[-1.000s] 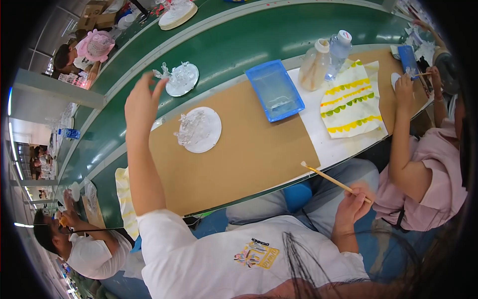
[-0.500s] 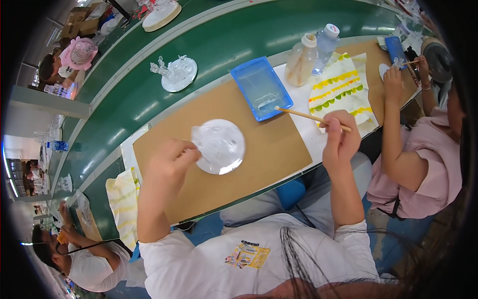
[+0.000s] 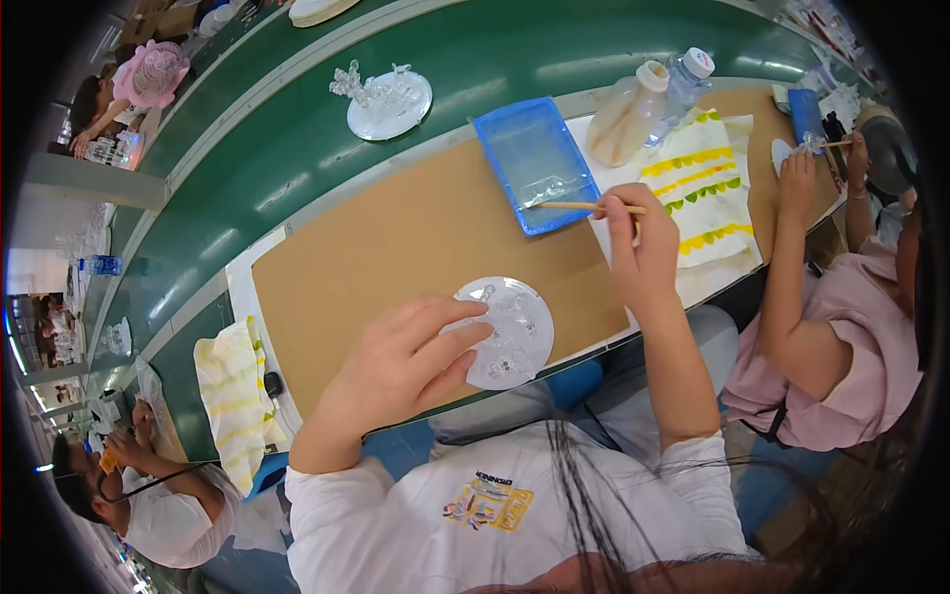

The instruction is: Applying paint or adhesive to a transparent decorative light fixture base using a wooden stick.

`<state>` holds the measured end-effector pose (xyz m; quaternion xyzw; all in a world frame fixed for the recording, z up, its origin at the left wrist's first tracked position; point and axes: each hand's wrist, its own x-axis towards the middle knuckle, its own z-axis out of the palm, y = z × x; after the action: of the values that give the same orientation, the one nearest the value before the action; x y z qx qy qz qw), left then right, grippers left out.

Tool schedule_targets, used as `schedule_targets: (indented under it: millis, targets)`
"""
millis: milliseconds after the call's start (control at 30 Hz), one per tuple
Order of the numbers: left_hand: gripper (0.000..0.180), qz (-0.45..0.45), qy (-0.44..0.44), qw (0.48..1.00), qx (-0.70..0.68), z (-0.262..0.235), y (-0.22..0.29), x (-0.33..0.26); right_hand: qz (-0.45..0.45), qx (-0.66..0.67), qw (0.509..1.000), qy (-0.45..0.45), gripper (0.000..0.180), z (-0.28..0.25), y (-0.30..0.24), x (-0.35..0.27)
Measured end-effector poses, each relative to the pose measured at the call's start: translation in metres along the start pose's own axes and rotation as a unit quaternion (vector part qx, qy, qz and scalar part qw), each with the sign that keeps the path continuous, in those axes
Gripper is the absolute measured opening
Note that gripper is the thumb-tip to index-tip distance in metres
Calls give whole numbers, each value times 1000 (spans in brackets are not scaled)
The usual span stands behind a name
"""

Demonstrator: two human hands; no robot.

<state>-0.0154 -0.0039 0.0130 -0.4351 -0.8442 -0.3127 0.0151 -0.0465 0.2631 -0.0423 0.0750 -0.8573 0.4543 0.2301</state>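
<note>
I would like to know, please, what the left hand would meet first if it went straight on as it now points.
Probably the clear pieces on the round white plate; the left hand overlaps the plate's left side in view, though depth is unclear.

Disc (image 3: pixel 540 332) partly behind left hand (image 3: pixel 404 348)

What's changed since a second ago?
The round white plate with clear pieces moved nearer you and rightward; your left hand has come over it. Your right hand, holding the thin wooden brush, brought its tip to the rectangular blue plastic tray. The tray and brown rectangular board stayed put.
</note>
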Motion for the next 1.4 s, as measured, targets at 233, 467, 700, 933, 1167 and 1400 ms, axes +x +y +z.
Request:
schedule_targets:
  millis: [233,467,700,933,1167,1400]
  targets:
    - [36,9,100,993,-55,18,-13,-8,-19,86,992,91,14,-23,5,-33]
    - [32,37,111,991,-69,29,-21,-13,-31,183,968,171,25,-49,-1,-90]
    - [29,44,122,988,-83,33,-23,-11,-82,146,985,-42,7,-51,-16,-112]
    - [28,48,134,988,-63,33,-23,-10,-63,137,987,-50,6,-42,-14,-113]
    - [27,51,129,988,-63,34,-23,-12,101,254,961,31,14,-28,-9,-128]
    - [27,56,126,989,-61,32,-23,-11,112,276,954,35,13,-26,-5,-131]
